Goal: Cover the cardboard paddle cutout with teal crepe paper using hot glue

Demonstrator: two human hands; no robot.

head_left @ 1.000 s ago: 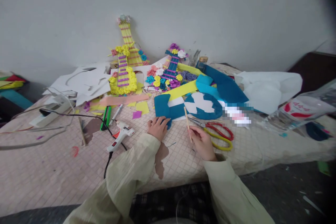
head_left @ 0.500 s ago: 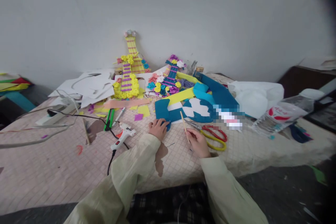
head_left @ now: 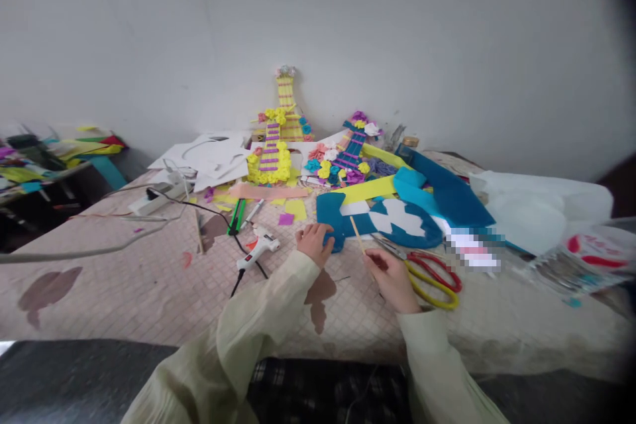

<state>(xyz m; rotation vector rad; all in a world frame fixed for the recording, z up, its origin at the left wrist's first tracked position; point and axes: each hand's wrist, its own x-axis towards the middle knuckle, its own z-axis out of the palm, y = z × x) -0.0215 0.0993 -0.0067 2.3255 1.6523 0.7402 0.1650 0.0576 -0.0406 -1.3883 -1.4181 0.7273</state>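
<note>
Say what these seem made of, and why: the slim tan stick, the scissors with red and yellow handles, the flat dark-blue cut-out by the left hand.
Stick: probably wood, matte; pale tan, straight.
Scissors: likely metal blades, grey, slightly shiny; bright handles, perhaps plastic.
Cut-out: perhaps felt or paper; thin, matte, evenly coloured.
</note>
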